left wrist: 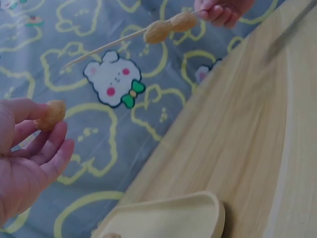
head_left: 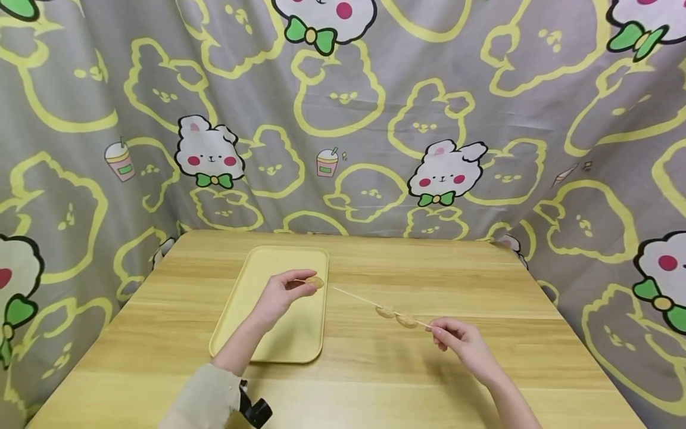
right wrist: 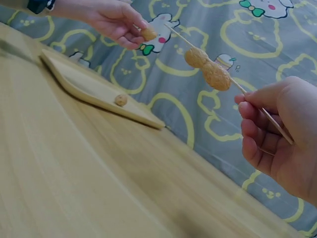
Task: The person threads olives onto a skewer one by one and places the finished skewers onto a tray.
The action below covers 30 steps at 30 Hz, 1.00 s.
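A thin wooden skewer (head_left: 354, 296) runs through two tan, rough-skinned food balls (right wrist: 217, 77), whose exact kind I cannot tell. My right hand (head_left: 465, 345) grips the skewer near one end, and the bare pointed end slants toward my left hand. Between the thumb and fingers of my left hand (head_left: 280, 297) is another tan ball (left wrist: 51, 115), held above the tray and apart from the skewer tip. One more ball (right wrist: 121, 99) lies on the yellow tray (head_left: 268, 351); in the head view it does not show.
The tray lies left of centre on a wood-grain table (head_left: 407, 381). Behind and at both sides hangs a grey curtain (head_left: 364, 208) with cartoon rabbits and yellow outlines. A black device (head_left: 256, 411) is strapped at my left wrist.
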Tool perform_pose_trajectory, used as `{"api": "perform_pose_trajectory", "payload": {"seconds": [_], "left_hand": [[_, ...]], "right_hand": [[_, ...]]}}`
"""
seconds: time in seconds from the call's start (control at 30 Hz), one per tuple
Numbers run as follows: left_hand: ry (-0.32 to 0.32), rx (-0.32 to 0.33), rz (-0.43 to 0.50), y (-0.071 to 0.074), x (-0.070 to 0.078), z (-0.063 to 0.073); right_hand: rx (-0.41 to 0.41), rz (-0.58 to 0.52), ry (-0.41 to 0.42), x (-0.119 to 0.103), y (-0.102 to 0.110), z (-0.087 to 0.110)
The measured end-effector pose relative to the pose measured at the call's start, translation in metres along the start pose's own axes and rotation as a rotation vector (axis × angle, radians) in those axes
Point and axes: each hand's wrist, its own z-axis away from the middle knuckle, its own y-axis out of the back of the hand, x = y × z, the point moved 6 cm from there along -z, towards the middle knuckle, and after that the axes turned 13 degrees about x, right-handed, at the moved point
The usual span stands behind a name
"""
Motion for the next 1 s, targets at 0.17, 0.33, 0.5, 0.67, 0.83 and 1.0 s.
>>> {"api": "perform_pose_trajectory", "payload": {"seconds": [0.17, 0.33, 0.5, 0.67, 0.83, 1.0], "left_hand": [[-0.010, -0.045, 0.064, -0.011, 0.011, 0.007], [-0.005, -0.071, 0.099, -0.015, 0.015, 0.010], [-0.002, -0.080, 0.081, -0.017, 0.018, 0.012], [0.004, -0.069, 0.041, -0.017, 0.017, 0.012], [0.015, -0.055, 0.026, -0.016, 0.014, 0.011], [0.018, -0.058, 0.013, -0.015, 0.012, 0.010]], "right_hand": [[-0.014, -0.012, 0.050, -0.008, 0.004, 0.000], [-0.022, -0.011, 0.079, -0.010, 0.005, -0.001], [-0.015, 0.011, 0.068, -0.010, 0.005, -0.003], [-0.016, 0.029, 0.052, -0.008, 0.005, -0.004], [-0.017, 0.007, 0.059, -0.006, 0.004, -0.004], [-0.031, 0.001, 0.048, -0.003, 0.002, -0.004]]}}
